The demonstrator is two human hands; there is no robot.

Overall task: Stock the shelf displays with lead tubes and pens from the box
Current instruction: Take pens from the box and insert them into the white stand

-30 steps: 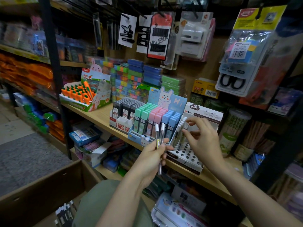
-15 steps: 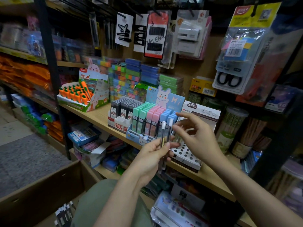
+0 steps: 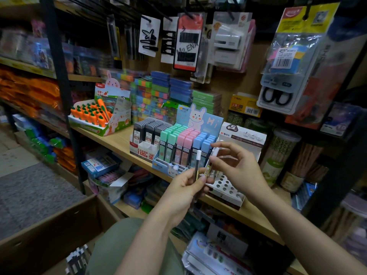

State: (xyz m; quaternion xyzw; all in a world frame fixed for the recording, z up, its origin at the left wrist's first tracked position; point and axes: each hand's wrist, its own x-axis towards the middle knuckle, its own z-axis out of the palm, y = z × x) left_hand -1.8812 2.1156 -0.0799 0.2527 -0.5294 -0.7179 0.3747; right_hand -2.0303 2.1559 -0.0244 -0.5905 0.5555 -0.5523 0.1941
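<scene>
My left hand (image 3: pixel 185 186) grips a slim dark pen (image 3: pixel 197 165) with a white cap, held upright in front of the shelf. My right hand (image 3: pixel 236 167) pinches a second white-capped pen (image 3: pixel 211 161) just beside it, above the white display stand with round holes (image 3: pixel 226 185). Left of that stand sits the bunny-card display of pastel lead tubes (image 3: pixel 184 143), and beside it a display of black lead tubes (image 3: pixel 147 132). In the cardboard box (image 3: pixel 59 225) at lower left lie several more pens (image 3: pixel 76 257).
A carrot-pen display (image 3: pixel 93 116) stands further left on the wooden shelf (image 3: pixel 117 139). Stacked coloured boxes fill the back. Packs of scissors (image 3: pixel 278 96) and hair clips hang above. Jars of pencils (image 3: pixel 282 155) stand at the right. A black upright (image 3: pixel 59 76) divides the shelves.
My right hand left the holed stand, moved left to my left hand and now pinches one of the pens there. Both hands rose slightly.
</scene>
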